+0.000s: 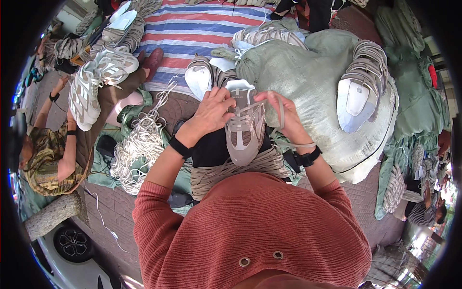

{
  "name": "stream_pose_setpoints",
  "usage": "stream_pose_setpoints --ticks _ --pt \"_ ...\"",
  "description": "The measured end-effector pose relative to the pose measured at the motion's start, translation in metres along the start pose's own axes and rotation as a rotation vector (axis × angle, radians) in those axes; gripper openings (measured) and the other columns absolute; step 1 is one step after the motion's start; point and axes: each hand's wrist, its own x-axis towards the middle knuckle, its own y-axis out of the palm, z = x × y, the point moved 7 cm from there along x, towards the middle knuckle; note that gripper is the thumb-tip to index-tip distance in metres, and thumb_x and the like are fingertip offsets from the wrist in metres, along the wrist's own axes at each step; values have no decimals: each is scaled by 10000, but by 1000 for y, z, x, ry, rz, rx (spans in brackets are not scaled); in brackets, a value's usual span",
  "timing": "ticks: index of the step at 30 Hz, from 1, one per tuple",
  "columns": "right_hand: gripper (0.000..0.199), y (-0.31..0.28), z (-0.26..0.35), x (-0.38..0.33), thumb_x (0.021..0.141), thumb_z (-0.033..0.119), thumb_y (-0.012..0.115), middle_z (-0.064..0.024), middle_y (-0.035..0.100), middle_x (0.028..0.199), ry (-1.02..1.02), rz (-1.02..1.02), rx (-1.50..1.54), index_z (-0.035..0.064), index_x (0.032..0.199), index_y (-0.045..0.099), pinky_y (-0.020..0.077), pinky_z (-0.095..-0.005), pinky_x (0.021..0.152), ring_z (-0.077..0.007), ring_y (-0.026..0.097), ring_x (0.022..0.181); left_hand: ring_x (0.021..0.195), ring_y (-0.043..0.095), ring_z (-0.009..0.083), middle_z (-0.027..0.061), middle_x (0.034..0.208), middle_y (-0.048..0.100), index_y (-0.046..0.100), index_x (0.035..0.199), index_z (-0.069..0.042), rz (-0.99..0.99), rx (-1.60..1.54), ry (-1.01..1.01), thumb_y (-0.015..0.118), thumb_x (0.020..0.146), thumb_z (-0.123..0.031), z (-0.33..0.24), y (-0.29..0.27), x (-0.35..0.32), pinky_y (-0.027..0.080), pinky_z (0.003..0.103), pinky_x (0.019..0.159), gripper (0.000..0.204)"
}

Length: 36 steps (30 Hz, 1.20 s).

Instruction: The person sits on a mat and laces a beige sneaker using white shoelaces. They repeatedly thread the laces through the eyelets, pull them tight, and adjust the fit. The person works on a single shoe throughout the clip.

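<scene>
A grey-beige sneaker (244,130) rests toe-down on the person's lap, above a stack of similar shoes. The left hand (211,113) lies on the sneaker's upper left side, fingers curled against the tongue and lacing area. The right hand (281,115) is at the sneaker's upper right, fingers pinched on a flat grey shoelace (281,111) that loops over the hand; its far end appears to enter the eyelets, though this is unclear. A pile of white laces (139,149) lies left. A green woven sack (308,82) sits just beyond.
</scene>
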Motion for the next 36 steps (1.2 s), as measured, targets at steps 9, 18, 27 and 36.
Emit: stream_pose_setpoints --ticks 9,18,27,36 --pt "416 -80 1 9 1025 402 478 -94 697 977 8 -185 337 27 1045 658 469 -386 954 -209 648 985 1050 488 252 70 1008 533 628 953 -78 177 270 144 707 767 -151 4 6 23 376 380 872 215" --pt "383 -207 14 -17 1015 348 515 -117 692 1014 77 -470 478 -7 1126 605 517 -412 933 -249 661 954 877 587 204 47 894 569 604 937 -89 53 465 302 628 774 -129 -7 9 21 402 350 858 169" --pt "353 -246 14 -30 1023 292 498 -92 696 1036 94 -492 514 -3 1190 596 513 -410 946 -234 655 975 586 567 151 10 589 512 629 968 -73 -404 -444 -615 621 855 -87 132 -38 -96 462 325 734 115" --pt "360 -313 180 -36 1040 255 460 -53 687 970 -200 0 435 -19 1252 558 511 -287 764 -146 632 880 1114 574 278 154 1175 622 588 894 -71 -924 -2005 -646 564 895 -105 153 -64 -259 431 454 1020 41"
